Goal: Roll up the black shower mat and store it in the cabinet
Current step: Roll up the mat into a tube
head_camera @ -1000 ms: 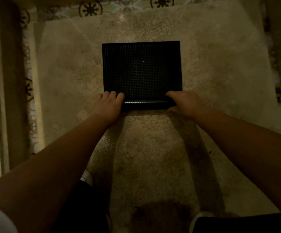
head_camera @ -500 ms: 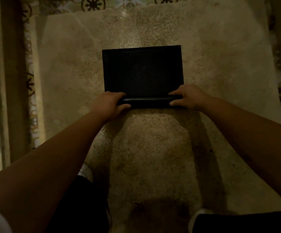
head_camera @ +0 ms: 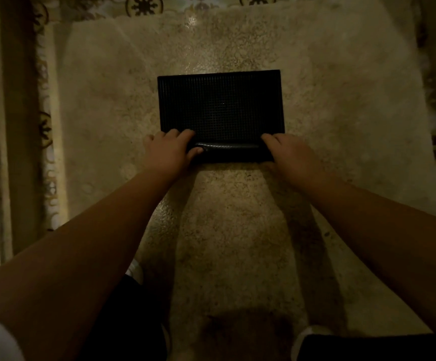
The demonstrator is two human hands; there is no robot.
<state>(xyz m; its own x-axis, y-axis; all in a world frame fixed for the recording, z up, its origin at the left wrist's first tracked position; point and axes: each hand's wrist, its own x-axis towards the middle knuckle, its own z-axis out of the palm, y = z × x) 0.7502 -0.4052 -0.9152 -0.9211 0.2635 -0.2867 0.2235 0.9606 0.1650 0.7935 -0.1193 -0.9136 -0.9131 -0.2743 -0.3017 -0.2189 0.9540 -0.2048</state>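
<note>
On the floor, left to right:
Tiled border (head_camera: 47, 131): patterned strip along the left edge, well apart from the work.
Pale rug (head_camera: 112, 105): shaggy, spread wide; bears the mat.
Left hand (head_camera: 168, 151): curled over the left end of the roll, fingers on top, thumb tucked at the near side; gripping it.
Black shower mat (head_camera: 220, 105): lies centred on the rug; near edge turned into a tight roll (head_camera: 231, 149), far portion flat, gridded face up.
Right hand (head_camera: 288, 152): closed over the right end of the roll, fingers reaching forward onto it.
Step in hand: rolling, judged roughly a third done.
Next move calls for: even forward push from both ends, keeping the roll tight and straight.
Cabinet: not in view.
</note>
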